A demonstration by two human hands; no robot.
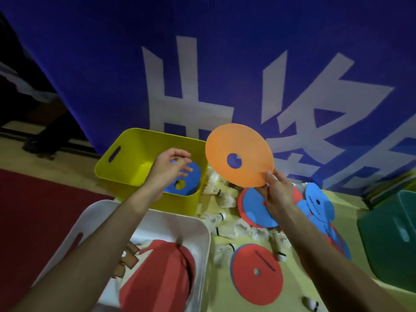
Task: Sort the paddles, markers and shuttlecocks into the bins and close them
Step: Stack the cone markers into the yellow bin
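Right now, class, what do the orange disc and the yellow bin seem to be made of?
The orange disc: likely thin foam or soft rubber, matte; flat, no shine, clean-cut centre hole. The yellow bin: probably moulded plastic, smooth, slightly glossy; rounded corners, cut-out handle.

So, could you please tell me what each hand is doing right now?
Left hand: open, empty, above the yellow bin.
Right hand: pinching the orange disc marker.

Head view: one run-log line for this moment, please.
left hand: open over yellow bin | right hand: pinches orange marker, raised | yellow bin: blue marker inside | shuttlecocks: loose outside bins
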